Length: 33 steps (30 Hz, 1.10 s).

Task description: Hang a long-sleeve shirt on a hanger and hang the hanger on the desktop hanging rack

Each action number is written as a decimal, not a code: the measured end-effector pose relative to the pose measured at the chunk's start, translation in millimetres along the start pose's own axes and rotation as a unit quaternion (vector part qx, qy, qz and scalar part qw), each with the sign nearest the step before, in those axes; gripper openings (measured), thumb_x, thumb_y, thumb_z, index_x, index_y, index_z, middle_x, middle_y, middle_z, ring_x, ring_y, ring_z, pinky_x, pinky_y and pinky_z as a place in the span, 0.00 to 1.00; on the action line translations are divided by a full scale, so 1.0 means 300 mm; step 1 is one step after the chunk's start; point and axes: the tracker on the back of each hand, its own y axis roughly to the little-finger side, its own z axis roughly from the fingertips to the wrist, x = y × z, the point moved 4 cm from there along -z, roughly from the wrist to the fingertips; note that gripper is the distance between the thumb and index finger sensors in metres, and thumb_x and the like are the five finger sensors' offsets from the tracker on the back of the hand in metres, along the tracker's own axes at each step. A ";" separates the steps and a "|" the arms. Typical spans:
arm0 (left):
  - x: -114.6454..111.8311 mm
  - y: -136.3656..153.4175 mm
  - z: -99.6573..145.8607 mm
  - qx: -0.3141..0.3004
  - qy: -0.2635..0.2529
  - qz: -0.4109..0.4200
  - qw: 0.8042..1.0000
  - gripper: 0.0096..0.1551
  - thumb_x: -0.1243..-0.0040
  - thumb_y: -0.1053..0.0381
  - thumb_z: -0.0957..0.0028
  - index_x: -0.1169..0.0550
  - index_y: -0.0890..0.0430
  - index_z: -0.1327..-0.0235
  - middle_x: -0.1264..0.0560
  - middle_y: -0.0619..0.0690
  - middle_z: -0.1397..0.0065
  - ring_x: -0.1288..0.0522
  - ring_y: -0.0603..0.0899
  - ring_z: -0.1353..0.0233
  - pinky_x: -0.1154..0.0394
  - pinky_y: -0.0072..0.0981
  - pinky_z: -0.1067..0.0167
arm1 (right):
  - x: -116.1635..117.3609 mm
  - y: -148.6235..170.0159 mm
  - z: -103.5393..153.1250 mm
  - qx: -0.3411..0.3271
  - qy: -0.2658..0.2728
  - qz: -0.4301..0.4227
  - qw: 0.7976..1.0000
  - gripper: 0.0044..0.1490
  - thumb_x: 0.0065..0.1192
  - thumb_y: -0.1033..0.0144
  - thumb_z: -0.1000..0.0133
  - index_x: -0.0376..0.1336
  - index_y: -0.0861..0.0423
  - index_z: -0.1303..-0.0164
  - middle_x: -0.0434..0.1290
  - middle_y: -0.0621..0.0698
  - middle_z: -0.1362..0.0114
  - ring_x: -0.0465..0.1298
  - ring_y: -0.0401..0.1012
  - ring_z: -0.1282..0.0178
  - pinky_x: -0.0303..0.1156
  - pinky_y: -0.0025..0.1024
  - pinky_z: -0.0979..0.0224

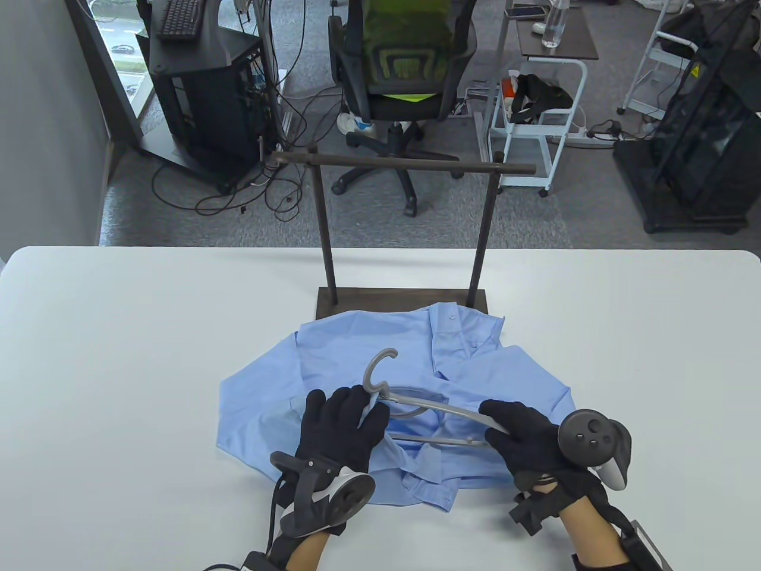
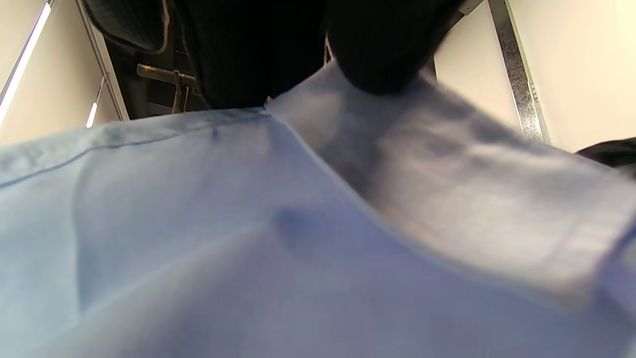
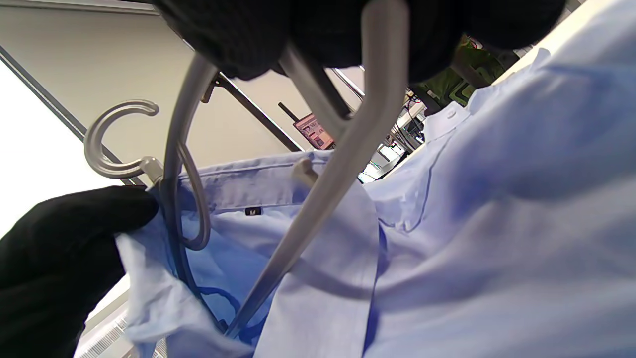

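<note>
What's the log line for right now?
left hand: pinches shirt | right hand: grips hanger | hanger: partly in shirt | rack: bare

Grey carpet floor (image 1: 196,229) beyond the white worktop (image 1: 119,357), with a black office chair (image 1: 404,77), white trolleys (image 1: 538,119), tangled cables (image 1: 279,184) and a window (image 1: 116,35).
</note>
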 end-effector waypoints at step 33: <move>-0.086 0.224 0.027 0.133 0.025 0.154 0.979 0.30 0.36 0.40 0.56 0.19 0.47 0.40 0.20 0.50 0.37 0.15 0.60 0.42 0.25 0.66 0.40 | -0.025 -0.278 0.117 -0.124 0.168 0.188 0.960 0.28 0.70 0.48 0.50 0.74 0.50 0.44 0.76 0.57 0.41 0.79 0.56 0.45 0.73 0.56 0.41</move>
